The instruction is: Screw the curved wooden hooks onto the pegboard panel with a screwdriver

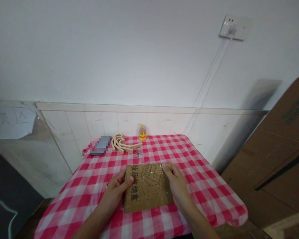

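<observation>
A flat piece of brown cardboard (149, 192), printed with dark characters and dotted with small holes, is held just over the front half of the table. Shiny clear tape covers its upper part. My left hand (117, 186) grips its left edge, thumb on top and fingers behind. At the upper right corner my right hand (174, 181) clasps it, the thumb pressed on the face. Something small and yellow peeks out beside my left hand, mostly hidden. Beyond the cardboard lie some small dark metal pieces (138, 153), too small to name.
A red-and-white checked cloth (164, 149) covers the table. Curved pale wooden pieces (119, 144), a grey flat device (102, 144) and a yellow-based clear container (143, 132) stand towards the wall. Large cardboard (269, 172) leans at right. Cables hang from a wall socket (235, 28).
</observation>
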Available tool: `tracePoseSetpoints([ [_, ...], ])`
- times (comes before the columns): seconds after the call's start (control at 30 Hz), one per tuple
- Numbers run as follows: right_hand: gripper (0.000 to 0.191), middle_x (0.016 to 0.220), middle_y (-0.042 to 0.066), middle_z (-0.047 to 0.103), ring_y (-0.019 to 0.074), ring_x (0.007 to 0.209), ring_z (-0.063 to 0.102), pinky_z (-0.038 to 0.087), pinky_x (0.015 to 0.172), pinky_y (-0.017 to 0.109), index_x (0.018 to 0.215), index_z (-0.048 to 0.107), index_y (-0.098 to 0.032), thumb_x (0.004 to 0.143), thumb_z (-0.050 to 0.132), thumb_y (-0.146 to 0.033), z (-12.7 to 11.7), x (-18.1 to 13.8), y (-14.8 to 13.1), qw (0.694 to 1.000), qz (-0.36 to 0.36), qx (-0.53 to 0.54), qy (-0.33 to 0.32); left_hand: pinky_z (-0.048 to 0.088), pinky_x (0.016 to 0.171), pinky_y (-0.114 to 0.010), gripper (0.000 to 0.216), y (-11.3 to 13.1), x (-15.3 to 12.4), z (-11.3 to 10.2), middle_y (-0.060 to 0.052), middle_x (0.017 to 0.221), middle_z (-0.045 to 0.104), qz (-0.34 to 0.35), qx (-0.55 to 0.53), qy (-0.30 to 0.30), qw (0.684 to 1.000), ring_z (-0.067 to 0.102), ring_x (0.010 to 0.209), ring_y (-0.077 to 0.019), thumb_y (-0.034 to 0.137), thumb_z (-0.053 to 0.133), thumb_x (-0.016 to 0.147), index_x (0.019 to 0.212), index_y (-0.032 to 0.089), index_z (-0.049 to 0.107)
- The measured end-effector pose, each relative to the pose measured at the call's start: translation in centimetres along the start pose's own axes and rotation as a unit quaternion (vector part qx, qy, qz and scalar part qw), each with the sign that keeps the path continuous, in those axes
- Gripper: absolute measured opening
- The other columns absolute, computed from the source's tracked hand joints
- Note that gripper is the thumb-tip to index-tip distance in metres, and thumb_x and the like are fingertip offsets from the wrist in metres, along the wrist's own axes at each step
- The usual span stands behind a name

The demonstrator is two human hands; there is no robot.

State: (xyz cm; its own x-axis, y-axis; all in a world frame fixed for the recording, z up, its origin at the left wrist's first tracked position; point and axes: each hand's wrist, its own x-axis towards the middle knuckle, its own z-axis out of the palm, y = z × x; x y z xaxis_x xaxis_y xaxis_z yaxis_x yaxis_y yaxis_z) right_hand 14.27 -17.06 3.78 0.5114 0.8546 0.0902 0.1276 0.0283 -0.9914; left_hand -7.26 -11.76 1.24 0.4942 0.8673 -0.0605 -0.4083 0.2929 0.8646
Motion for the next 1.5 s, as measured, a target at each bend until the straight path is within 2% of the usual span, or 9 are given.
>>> tracePoseSetpoints([
  [0.2, 0.032, 0.087, 0.004, 0.074, 0.0291, 0.092, 0.067, 0.052, 0.081, 0.04, 0.08, 0.068, -0.025, 0.088, 0.061, -0.055, -0.7, -0.1, -0.5, 0.998, -0.026, -0.058, 0.0, 0.058, 0.091, -0.044, 0.047, -0.2, 0.1, -0.3, -0.013, 0.111, 0.078, 0.009, 0.0, -0.011, 1.0, 0.073, 0.104, -0.0318, 0.043, 0.083, 0.077, 0.115, 0.018, 0.073],
  [0.33, 0.027, 0.104, 0.007, 0.076, 0.0303, 0.101, 0.069, 0.054, 0.089, 0.044, 0.099, 0.069, -0.024, 0.085, 0.065, -0.047, -1.4, -1.0, 0.2, 0.998, -0.041, -0.049, -0.025, 0.058, 0.091, -0.045, 0.046, -0.1, 0.1, -0.1, -0.013, 0.109, 0.078, 0.007, -0.005, -0.012, 1.0, 0.073, 0.106, -0.0323, 0.044, 0.081, 0.079, 0.116, 0.018, 0.073],
  [0.47, 0.054, 0.125, 0.011, 0.071, 0.03, 0.113, 0.068, 0.054, 0.096, 0.047, 0.127, 0.058, -0.024, 0.075, 0.072, -0.031, -2.1, -1.7, 2.1, 0.997, -0.066, -0.015, -0.042, 0.058, 0.09, -0.045, 0.048, 0.1, 0.2, 0.3, -0.013, 0.108, 0.079, 0.006, 0.004, -0.002, 1.0, 0.074, 0.103, -0.0324, 0.047, 0.083, 0.075, 0.112, 0.018, 0.075],
  [0.57, 0.055, 0.127, 0.013, 0.069, 0.0309, 0.114, 0.068, 0.055, 0.096, 0.049, 0.128, 0.057, -0.023, 0.076, 0.071, -0.032, -2.4, -1.8, 2.9, 0.997, -0.071, -0.008, -0.04, 0.058, 0.088, -0.044, 0.049, 0.2, 0.3, 0.3, -0.013, 0.107, 0.079, 0.011, 0.03, 0.011, 0.999, 0.075, 0.098, -0.0315, 0.048, 0.085, 0.073, 0.111, 0.019, 0.076],
  [0.8, 0.057, 0.13, 0.014, 0.067, 0.0299, 0.115, 0.068, 0.054, 0.099, 0.05, 0.134, 0.053, -0.023, 0.08, 0.069, -0.037, -2.7, -1.7, 3.5, 0.996, -0.079, -0.038, -0.034, 0.059, 0.081, -0.038, 0.053, -1.1, 0.7, -1.1, -0.011, 0.109, 0.079, 0.024, 0.031, 0.066, 0.997, 0.074, 0.097, -0.0294, 0.056, 0.074, 0.082, 0.12, 0.019, 0.074],
  [0.93, 0.056, 0.137, 0.014, 0.064, 0.0307, 0.125, 0.063, 0.051, 0.105, 0.051, 0.135, 0.054, -0.022, 0.083, 0.067, -0.038, -2.5, -2.0, 4.1, 0.993, -0.101, -0.056, -0.013, 0.058, 0.084, -0.039, 0.057, -1.4, 0.9, -1.5, -0.012, 0.114, 0.077, 0.023, 0.028, 0.069, 0.997, 0.074, 0.098, -0.0288, 0.051, 0.079, 0.08, 0.126, 0.019, 0.07],
  [1.13, 0.058, 0.137, 0.015, 0.065, 0.0327, 0.126, 0.062, 0.051, 0.104, 0.052, 0.136, 0.054, -0.021, 0.083, 0.067, -0.041, -2.3, -2.0, 3.9, 0.993, -0.094, -0.068, -0.01, 0.058, 0.087, -0.037, 0.048, -0.6, 0.6, -0.9, -0.012, 0.116, 0.077, 0.037, 0.057, 0.061, 0.996, 0.073, 0.102, -0.0278, 0.049, 0.075, 0.084, 0.122, 0.019, 0.072],
  [1.33, 0.056, 0.136, 0.014, 0.066, 0.0316, 0.125, 0.063, 0.053, 0.103, 0.051, 0.136, 0.056, -0.024, 0.083, 0.069, -0.039, -2.5, -2.3, 3.9, 0.993, -0.102, -0.055, -0.007, 0.06, 0.077, -0.035, 0.054, -0.3, 0.4, -0.8, -0.01, 0.112, 0.079, 0.035, 0.098, 0.105, 0.989, 0.075, 0.095, -0.0278, 0.054, 0.078, 0.079, 0.12, 0.02, 0.074],
  [1.5, 0.055, 0.138, 0.013, 0.065, 0.0309, 0.124, 0.064, 0.053, 0.104, 0.05, 0.135, 0.056, -0.025, 0.084, 0.068, -0.04, -2.5, -2.4, 3.9, 0.994, -0.103, -0.042, 0.004, 0.059, 0.082, -0.036, 0.049, -0.2, 0.2, -1.0, -0.009, 0.107, 0.079, 0.101, 0.161, 0.169, 0.967, 0.074, 0.095, -0.0262, 0.053, 0.08, 0.077, 0.113, 0.021, 0.075],
])
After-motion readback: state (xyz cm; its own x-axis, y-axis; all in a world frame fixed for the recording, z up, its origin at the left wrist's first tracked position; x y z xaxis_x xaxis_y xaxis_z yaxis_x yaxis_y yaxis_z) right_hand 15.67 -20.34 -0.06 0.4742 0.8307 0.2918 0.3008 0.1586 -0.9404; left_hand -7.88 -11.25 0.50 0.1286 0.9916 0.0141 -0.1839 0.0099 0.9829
